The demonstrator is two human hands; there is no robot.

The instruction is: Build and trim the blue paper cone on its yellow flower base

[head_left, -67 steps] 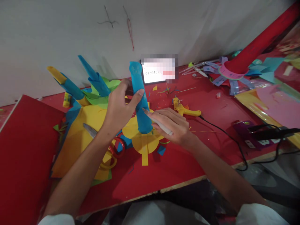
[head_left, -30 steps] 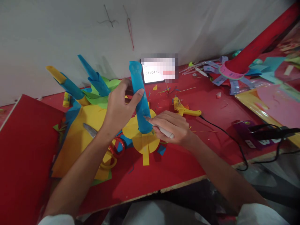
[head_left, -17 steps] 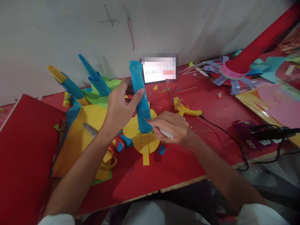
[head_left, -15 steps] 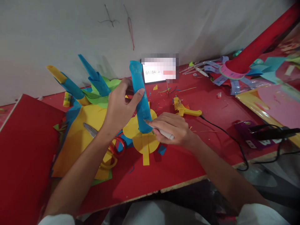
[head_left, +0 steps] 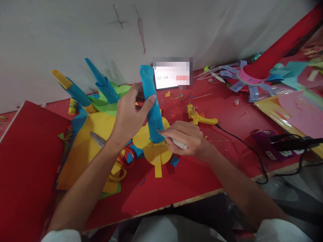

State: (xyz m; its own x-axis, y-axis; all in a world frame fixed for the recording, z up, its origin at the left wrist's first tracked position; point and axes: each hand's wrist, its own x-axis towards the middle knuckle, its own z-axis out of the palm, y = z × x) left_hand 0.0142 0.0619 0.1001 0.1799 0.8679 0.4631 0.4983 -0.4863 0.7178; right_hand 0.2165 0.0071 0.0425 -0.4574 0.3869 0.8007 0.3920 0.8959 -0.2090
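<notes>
My left hand [head_left: 135, 111] is closed around the upper middle of a blue paper tube [head_left: 152, 107], thumb on its front. The tube stands nearly upright, leaning slightly, on a yellow paper flower shape [head_left: 157, 156] with a strip hanging off its front. In my right hand [head_left: 188, 137] is a white pen [head_left: 178, 143], its tip at the tube's lower part. Scissors [head_left: 123, 161] with red and yellow handles lie under my left forearm, partly on yellow paper sheets [head_left: 83, 148].
A yellow glue gun [head_left: 202, 118] with a black cord lies to the right. Behind the tube stands a lit screen [head_left: 165, 79]. Blue and green paper pieces [head_left: 108, 92] and a glue stick [head_left: 72, 107] are at the left. A red cone [head_left: 280, 43] stands at the right.
Both hands keep their grips and places. The pen tip has shifted very slightly on the tube; the whole view has moved a little.
</notes>
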